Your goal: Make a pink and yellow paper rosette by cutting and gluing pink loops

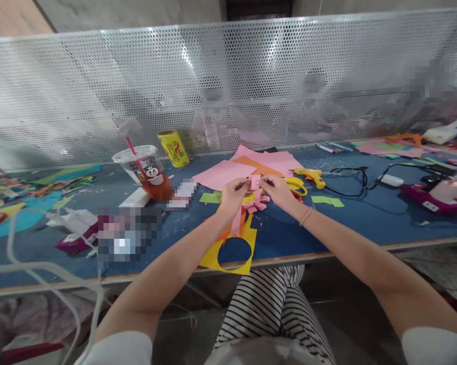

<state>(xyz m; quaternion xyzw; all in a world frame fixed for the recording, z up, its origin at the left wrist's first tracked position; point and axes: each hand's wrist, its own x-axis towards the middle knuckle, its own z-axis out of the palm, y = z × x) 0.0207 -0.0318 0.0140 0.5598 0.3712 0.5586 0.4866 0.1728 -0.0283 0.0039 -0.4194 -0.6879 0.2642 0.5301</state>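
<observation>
Past a holed yellow sheet [249,234] and pink paper loops [257,204], pinching a pink paper strip [255,181].
Clamped from either side in left hand [233,195] and right hand [277,188], above the blue desk [285,235]; with pink sheets [221,173] lying farther back, before a perforated screen [251,66].

Left hand [234,195] at the left side of the pink strip [254,182], thumb and fingers pinched on it; right hand [276,188] at its right side, likewise pinched. Left forearm [186,246] and right forearm [344,248] bare, converging on the strip. Elbows spread wide, well nearer the body than the strip.
</observation>
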